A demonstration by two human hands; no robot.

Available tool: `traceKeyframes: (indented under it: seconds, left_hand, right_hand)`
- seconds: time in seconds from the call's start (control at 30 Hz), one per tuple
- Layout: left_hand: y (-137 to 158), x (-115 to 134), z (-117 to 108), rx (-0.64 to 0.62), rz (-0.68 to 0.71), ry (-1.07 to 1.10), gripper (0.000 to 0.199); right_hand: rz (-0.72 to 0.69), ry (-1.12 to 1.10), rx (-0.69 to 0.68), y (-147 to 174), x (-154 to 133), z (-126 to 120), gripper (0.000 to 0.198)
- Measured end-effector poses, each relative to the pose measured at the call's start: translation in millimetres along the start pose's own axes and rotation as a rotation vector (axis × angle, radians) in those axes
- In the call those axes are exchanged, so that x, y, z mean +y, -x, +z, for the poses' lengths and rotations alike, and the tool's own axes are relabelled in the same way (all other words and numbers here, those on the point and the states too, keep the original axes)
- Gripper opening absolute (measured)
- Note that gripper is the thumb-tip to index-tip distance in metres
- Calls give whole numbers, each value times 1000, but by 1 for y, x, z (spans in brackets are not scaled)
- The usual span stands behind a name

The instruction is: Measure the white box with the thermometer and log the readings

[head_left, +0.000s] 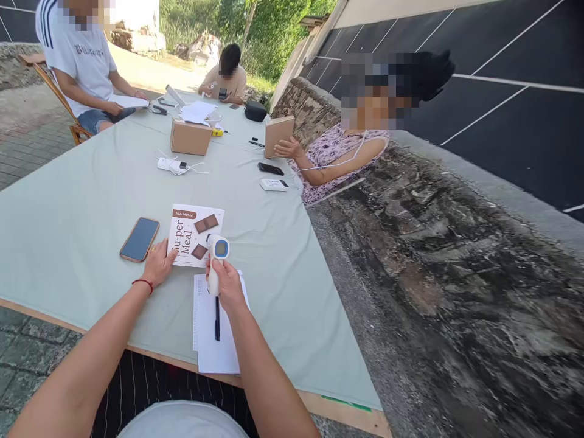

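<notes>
My right hand (230, 287) is wrapped round the handle of a white infrared thermometer (221, 247), whose small blue-rimmed screen faces me. Just beyond it is a white box (188, 226) printed "Su-per Meal" with brown bars. My left hand (158, 263), with a red cord on the wrist, grips the box's lower left edge, thumb on the front. Left of that hand lies a smartphone (140, 239) with a dark screen. Below my right hand, white paper sheets (219, 360) lie on the table with a black pen (217, 325) on top; my wrist covers part of them.
The cloth-covered table (109, 182) stretches away from me. On it are a cardboard box (189, 139), a white device with cables (171, 165), a black phone (271, 168) and a white device (274, 185). Three people sit around it; one at right holds a brown box (276, 135).
</notes>
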State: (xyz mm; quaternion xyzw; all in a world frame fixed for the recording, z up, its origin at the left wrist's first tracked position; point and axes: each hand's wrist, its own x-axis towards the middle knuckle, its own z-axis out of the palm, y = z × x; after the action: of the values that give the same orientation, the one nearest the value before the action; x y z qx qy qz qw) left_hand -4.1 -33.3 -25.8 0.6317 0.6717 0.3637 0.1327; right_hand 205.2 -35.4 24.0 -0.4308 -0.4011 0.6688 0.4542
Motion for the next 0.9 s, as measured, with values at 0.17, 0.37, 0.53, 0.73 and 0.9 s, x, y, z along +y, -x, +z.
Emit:
traceKeyframes:
  seconds: [0.17, 0.37, 0.53, 0.73, 0.9]
  left_hand:
    - [-1, 3, -4, -38, 22, -23, 60]
    - [-2, 3, -4, -7, 32, -11, 58]
    - [-3, 3, -4, -4, 23, -45, 61]
    - [-6, 6, -8, -4, 24, -50, 58]
    - [-8, 10, -13, -19, 23, -39, 60]
  right_hand:
    - [-9, 12, 4, -2, 0, 1, 51]
    - [2, -17, -11, -2, -4, 6, 50]
    - [35, -38, -26, 10, -9, 4, 47]
    - [8, -33, 28, 50, -18, -13, 42]
    - [-11, -8, 70, 79, -32, -27, 40]
